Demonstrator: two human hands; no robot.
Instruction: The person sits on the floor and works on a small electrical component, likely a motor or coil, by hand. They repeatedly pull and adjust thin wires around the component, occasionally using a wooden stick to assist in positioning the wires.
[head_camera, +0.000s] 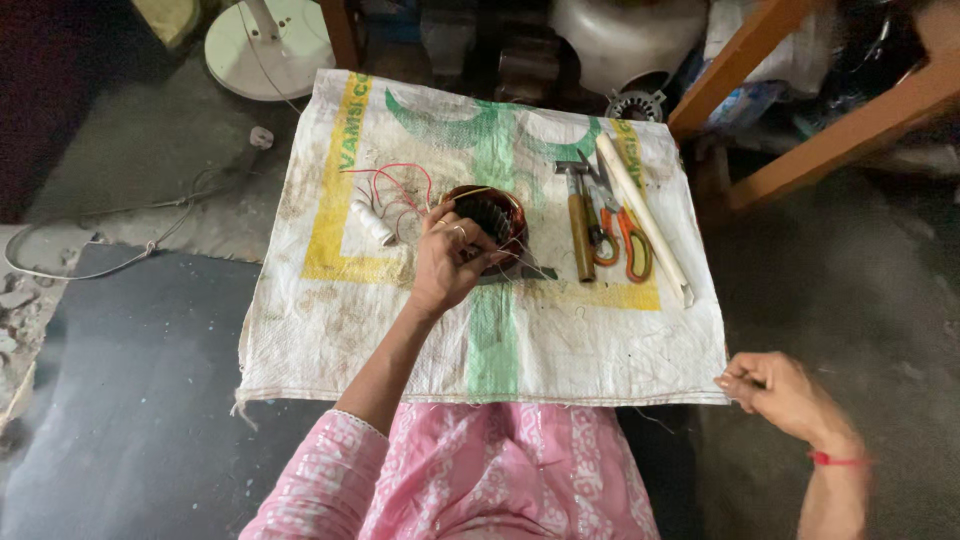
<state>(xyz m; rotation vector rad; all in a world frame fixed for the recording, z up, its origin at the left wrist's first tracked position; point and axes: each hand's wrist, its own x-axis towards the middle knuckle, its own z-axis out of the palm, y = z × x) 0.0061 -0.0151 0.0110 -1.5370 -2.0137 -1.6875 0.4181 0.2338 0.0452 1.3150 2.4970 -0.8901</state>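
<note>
Sack mat (330, 330) on floor. Left hand (447, 262) grips copper-wound stator (487, 215) at mat centre, fingers curled on its rim. Hammer (578, 222), scissors (622, 235), white rod (645, 215) beside. Right hand (785, 392) pinches mat's corner.

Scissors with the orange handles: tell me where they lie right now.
In the head view the scissors lie right of centre on the woven sack, between the hammer and the long white stick.

Grey concrete floor (150, 170), dusty, darker at lower left. A round white fan base (268, 45) stands at upper left; orange wooden furniture legs (800, 110) cross upper right.
</note>
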